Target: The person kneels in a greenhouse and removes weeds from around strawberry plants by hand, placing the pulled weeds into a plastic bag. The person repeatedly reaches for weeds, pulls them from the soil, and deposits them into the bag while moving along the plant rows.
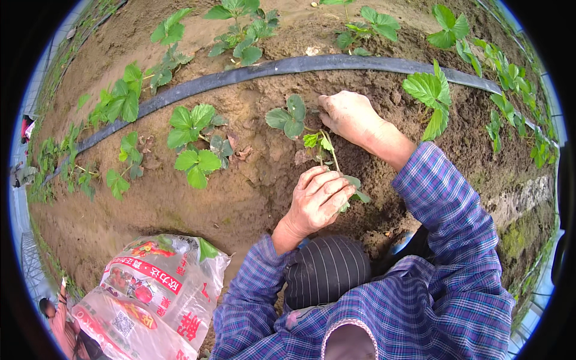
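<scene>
A strawberry plant [293, 118] grows in the brown soil [252, 171] before me, with round green leaves and a small bright new leaf. My left hand [317, 198] is curled over leaves and stems on the plant's near side, and green leaf edges stick out beside its fingers. At the plant's far right side, my right hand [346, 114] rests low against the soil with its fingers bent together. Its fingertips are partly hidden, so whether they pinch anything is unclear. Dry brown leaves [303, 155] lie by the plant's base.
A black drip irrigation hose [288, 66] runs across the bed beyond my hands. More strawberry plants [191, 123] stand left, right [429, 92] and beyond the hose. A printed plastic bag [157, 292] lies at lower left. Another person [65, 326] is at the far lower left edge.
</scene>
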{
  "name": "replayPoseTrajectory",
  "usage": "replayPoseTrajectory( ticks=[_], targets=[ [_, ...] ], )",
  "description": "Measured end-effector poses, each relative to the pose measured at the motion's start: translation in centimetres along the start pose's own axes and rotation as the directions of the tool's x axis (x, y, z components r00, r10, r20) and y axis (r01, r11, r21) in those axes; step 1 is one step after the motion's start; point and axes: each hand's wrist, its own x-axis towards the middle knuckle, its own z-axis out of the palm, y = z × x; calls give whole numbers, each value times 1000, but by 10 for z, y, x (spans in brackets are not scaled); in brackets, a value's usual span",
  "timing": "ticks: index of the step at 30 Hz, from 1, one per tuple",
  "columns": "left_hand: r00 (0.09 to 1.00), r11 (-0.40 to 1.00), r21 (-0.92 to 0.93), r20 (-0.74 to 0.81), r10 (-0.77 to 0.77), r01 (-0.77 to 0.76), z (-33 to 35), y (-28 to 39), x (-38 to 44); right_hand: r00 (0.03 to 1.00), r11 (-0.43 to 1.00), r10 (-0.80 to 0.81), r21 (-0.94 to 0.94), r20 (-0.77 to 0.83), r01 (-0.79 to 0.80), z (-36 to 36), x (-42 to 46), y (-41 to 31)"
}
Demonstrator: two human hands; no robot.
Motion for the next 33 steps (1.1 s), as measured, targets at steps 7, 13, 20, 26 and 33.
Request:
replayPoseTrajectory(
  ticks=[7, 13, 20, 26, 33],
  targets=[
    [999, 999, -32, 18, -27, 28, -2, 0, -1, 956, 996, 11, 88, -294, 16, -11, 8, 18],
    [998, 981, -194, 59, 10, 2, 10, 3, 20, 976, 861, -219, 467, -17, 201, -13, 3, 25],
    [999, 958, -284, 9, 45, -40, 23, 4, 36, 899, 834, -363, 515, 243, 198, -16, 22, 24],
    [997, 961, -272, 53, 61, -44, 23, 4, 31, 919, 968, -248, 45, 308, 246, -28, 20, -12],
    [999, 949, -315, 5, 39, -35, 22, 3, 27, 995, 949, -80, 303, -57, 93, -3, 8, 15]
  ],
)
